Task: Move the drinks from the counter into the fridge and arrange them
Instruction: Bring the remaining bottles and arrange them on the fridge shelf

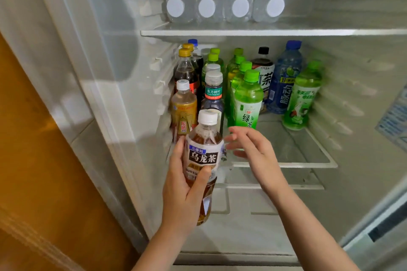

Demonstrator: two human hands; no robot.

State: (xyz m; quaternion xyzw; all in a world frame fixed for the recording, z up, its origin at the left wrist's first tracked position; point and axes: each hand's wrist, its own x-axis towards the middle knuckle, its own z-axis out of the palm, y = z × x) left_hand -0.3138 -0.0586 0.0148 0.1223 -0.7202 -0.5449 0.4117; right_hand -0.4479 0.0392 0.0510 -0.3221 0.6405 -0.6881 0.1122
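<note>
Head view, looking down into an open fridge. The left hand (182, 189) grasps an oolong tea bottle (203, 156) with a white cap, thumb across the label and fingers wrapped behind. The bottle is held upright in the air at the near left edge of the middle shelf (286, 165), not resting on it. The right hand (248, 147) is just right of the bottle, fingers loosely spread, holding nothing; whether its fingertips touch the bottle cannot be told.

Just beyond the held bottle stand a gold-label bottle (184, 108) and a dark bottle with a teal label (213, 92). Farther back on the left are cola bottles with yellow caps (186, 68). A row of green tea bottles (247, 99) runs front to back in the middle. To the far right stand a black-capped bottle (263, 72), a blue bottle (284, 81) and a pale green bottle (301, 99). On the upper shelf (264, 32), four clear water bottles (224, 6) lie with white caps facing out.
</note>
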